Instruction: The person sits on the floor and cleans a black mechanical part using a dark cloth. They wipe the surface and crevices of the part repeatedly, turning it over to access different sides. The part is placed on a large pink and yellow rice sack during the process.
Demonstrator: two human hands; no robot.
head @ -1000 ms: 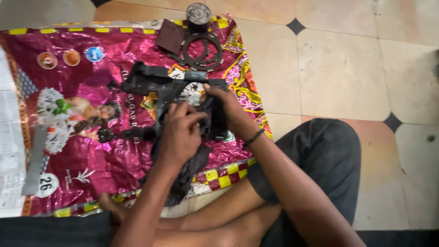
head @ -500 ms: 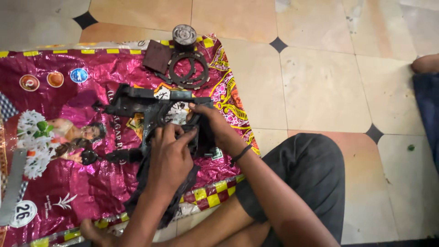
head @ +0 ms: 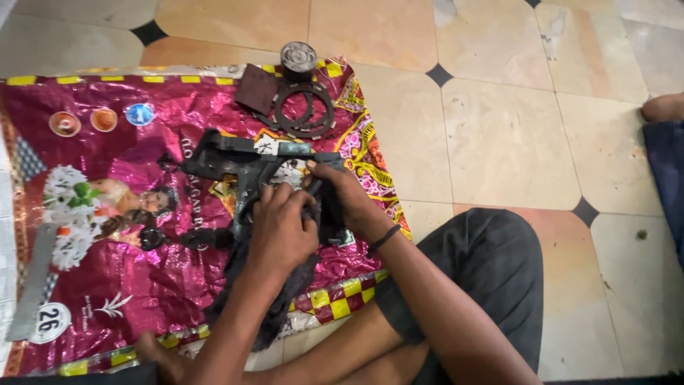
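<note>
Now both hands on dark metal part (head: 246, 167) w/ black rag (head: 274, 306), left hand (head: 281, 232) gripping rag, right hand (head: 345, 199) gripping part

A dark, greasy metal part (head: 249, 167), flat and angular with arms reaching left and right, lies just beyond both hands, its near end under the fingers. A black, crumpled cloth (head: 274, 299) is bunched beneath the left hand (head: 281, 232) and trails back along that forearm; the right hand (head: 349, 199) presses on it just beside.
</note>
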